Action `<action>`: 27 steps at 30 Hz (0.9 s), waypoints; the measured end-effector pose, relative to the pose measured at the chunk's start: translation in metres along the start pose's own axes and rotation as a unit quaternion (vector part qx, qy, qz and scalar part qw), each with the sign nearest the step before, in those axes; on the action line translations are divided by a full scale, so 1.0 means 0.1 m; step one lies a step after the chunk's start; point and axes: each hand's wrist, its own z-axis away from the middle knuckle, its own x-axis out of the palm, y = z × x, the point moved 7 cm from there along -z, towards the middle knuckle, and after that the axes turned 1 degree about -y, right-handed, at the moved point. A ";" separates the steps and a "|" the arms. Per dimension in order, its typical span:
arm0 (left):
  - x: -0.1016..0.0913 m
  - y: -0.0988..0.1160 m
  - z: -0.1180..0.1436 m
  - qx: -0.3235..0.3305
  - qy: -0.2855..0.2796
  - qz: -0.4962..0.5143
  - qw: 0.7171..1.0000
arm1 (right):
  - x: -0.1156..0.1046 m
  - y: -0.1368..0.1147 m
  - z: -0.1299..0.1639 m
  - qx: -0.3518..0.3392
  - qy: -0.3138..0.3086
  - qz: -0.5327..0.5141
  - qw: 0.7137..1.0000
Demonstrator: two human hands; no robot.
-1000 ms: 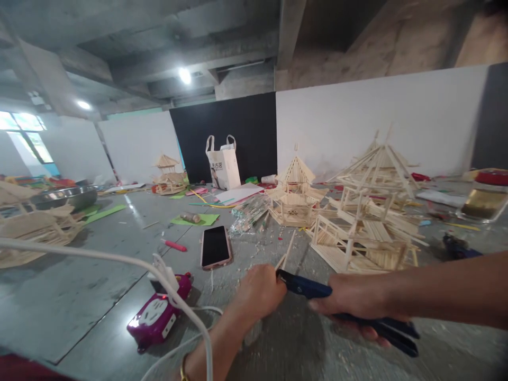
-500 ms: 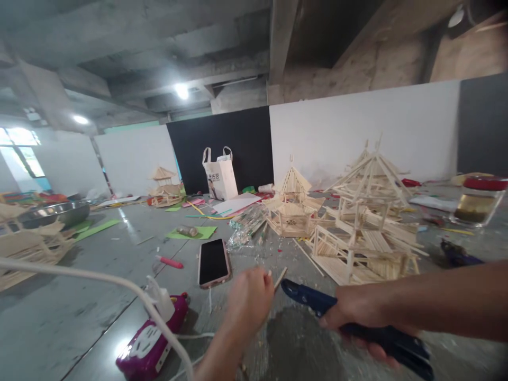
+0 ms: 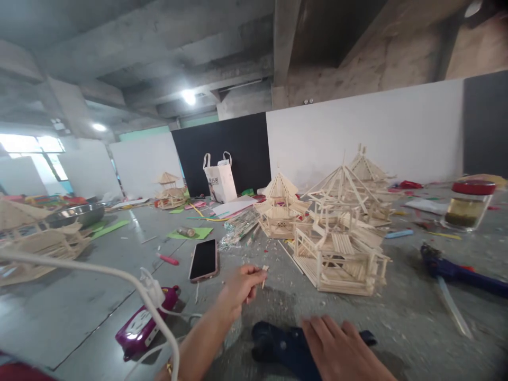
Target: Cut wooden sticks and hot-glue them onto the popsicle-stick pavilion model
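A short pale wooden stick piece (image 3: pixel 263 273) is pinched between the fingertips of the left hand (image 3: pixel 240 287), above the grey floor (image 3: pixel 79 296). Dark blue cutting pliers (image 3: pixel 283 346) are covered by the flat, unclenched right hand (image 3: pixel 341 352). A pale stick-built pavilion model (image 3: pixel 337 254) stands near.

The cutter (image 3: pixel 286 346) is partly covered by the right hand (image 3: pixel 341 352), whose wrist is cut off by the bottom edge.
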 end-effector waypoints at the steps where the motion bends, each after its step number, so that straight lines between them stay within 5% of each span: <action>1: 0.01 -0.01 -0.01 -0.005 0.003 0.015 1.000 | 0.02 -0.02 -0.05 0.007 0.006 0.003 1.000; 11: 0.24 0.10 -0.03 -0.042 -0.051 0.163 0.984 | -0.24 0.00 -0.15 -0.004 0.181 -0.082 0.980; 13: 0.31 0.15 -0.02 -0.043 -0.060 0.174 0.982 | -0.32 0.12 -0.12 -0.008 0.169 -0.140 0.976; 16: 0.43 0.25 0.00 -0.035 -0.075 0.180 0.980 | -0.33 0.36 -0.08 0.017 0.062 -0.260 0.963; 19: 0.60 0.36 0.06 -0.020 -0.106 0.174 0.979 | -0.32 0.66 -0.03 0.089 -0.042 -0.371 0.923; 23: 0.89 0.50 0.18 0.005 -0.169 0.140 0.976 | -0.42 1.01 -0.01 0.179 -0.021 -0.475 0.861; 27: 1.15 0.60 0.28 0.031 -0.206 0.085 0.974 | -0.31 1.14 -0.01 0.238 -0.021 -0.627 0.742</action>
